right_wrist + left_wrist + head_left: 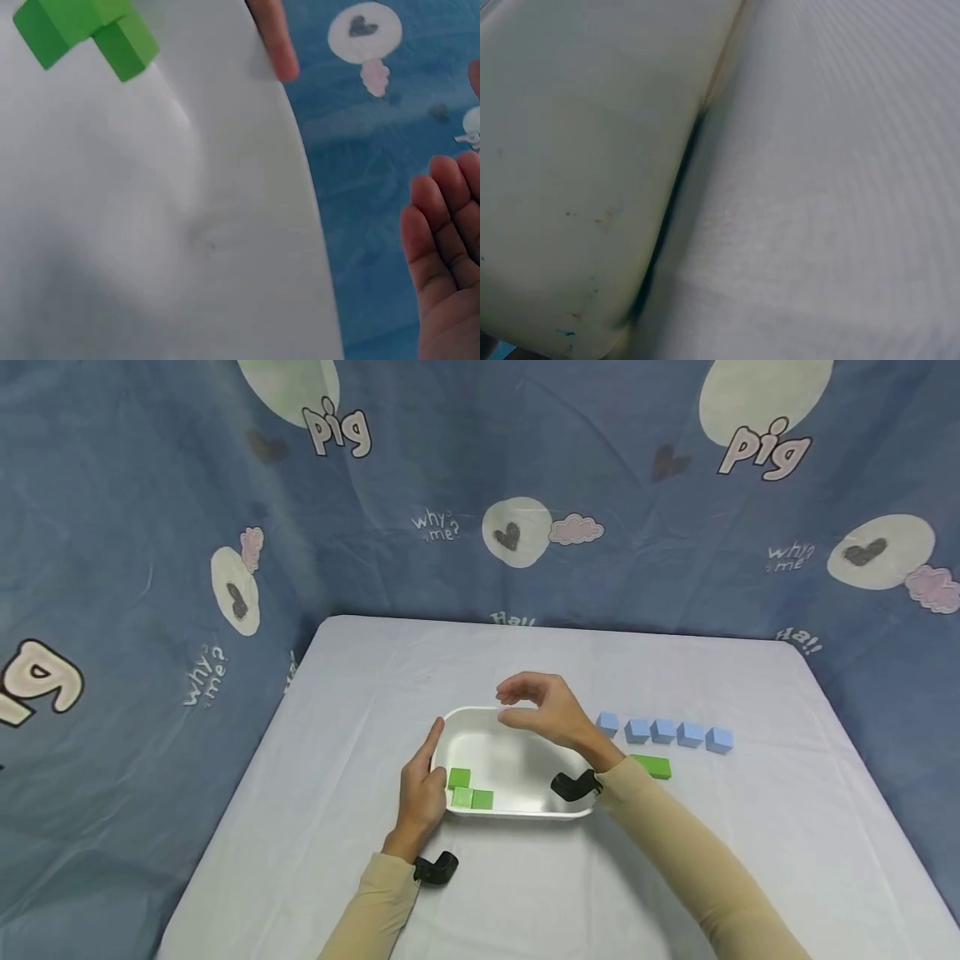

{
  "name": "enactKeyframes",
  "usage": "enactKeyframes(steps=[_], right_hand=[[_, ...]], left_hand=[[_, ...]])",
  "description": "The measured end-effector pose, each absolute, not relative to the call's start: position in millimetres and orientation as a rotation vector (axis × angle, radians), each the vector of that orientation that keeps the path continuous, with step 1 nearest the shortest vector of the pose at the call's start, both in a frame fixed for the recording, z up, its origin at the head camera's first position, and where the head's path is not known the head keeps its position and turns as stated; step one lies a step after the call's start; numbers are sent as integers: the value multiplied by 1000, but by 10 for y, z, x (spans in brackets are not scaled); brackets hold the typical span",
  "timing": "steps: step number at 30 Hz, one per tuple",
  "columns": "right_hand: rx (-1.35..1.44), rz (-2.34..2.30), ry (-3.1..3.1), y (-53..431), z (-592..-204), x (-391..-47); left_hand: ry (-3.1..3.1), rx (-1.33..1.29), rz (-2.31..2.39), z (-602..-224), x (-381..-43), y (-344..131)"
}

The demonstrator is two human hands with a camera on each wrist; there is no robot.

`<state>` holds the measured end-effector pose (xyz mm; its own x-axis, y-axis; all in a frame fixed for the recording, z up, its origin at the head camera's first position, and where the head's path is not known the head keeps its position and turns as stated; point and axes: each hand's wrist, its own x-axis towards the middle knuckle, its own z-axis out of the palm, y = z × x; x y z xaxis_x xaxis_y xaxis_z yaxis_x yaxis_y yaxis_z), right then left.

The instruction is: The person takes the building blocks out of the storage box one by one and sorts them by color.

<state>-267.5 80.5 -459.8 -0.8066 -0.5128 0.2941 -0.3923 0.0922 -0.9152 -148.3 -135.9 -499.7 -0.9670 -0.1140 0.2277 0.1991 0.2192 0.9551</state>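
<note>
Left hand point(422, 789) clasps a white tray point(517, 760) as the right hand point(551, 710) hangs empty over it

The left grip is clamped on the tray's left side, the thumb at the rim and the index finger pointing along it toward the far corner. The right grip is apart: its fingers curve away from the thumb with nothing between them, above the tray's far rim. From here I can't tell whether that hand touches the rim.

Inside the tray, three green cubes point(462, 797) cluster at the near left; the rest of its visible floor is bare white. Just right of the tray a green piece point(652, 767) lies partly behind the right forearm, and farther back five blue blocks point(663, 731) stand in a row running right. A white cloth covers the table point(525, 902). Tan sleeves point(682, 843) reach in from the near side, a black device point(437, 868) at each wrist. Beyond hangs a printed blue curtain point(450, 460).
</note>
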Motion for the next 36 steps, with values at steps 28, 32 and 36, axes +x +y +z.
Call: enactKeyframes(steps=[28,32,36], right_hand=[[-1032,-1499,1922,468,-5028,-2620],[-1034,-1443,1952,450,-5044,-2606],[-1052,-1365,2011,422,-5059,-2610]], left_hand=[[-2269,-49,-1789,-5002,-1496,-1334],[-2268,-53,-1786,-4994,-1500,-1340],[-2257,-55,-1792,-4988,-1506,-1350]])
